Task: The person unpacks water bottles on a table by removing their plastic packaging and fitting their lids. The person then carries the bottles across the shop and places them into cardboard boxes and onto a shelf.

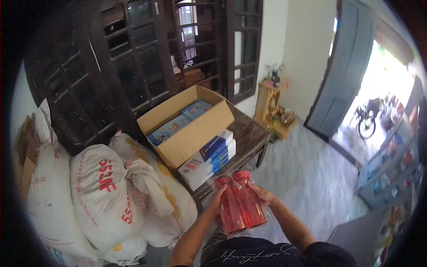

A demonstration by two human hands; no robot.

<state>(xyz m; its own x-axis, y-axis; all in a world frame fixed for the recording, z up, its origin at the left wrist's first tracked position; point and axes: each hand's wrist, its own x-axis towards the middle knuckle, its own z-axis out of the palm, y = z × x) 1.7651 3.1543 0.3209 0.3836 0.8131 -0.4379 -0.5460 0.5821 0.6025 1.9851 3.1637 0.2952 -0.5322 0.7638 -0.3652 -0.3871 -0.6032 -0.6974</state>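
Note:
Two red bottles (pixel 242 205) in clear plastic wrap are held upright side by side, close in front of my body. My left hand (pixel 218 199) is closed on the left side of the pair, near its cap. On the other side my right hand (pixel 262 194) grips the right bottle just below its cap. Beyond them, a dark table (pixel 249 131) bears an open cardboard box (pixel 195 140) with blue patterned packs (pixel 180 123) inside. White and blue boxes (pixel 209 160) lie stacked along the table's near edge.
Full white sacks (pixel 100 187) crowd the floor at left. A small wooden shelf (pixel 267 102) stands past the table. At right are an open grey door (pixel 344 71), a blue rack (pixel 387 173) and a bicycle (pixel 367 124) outside.

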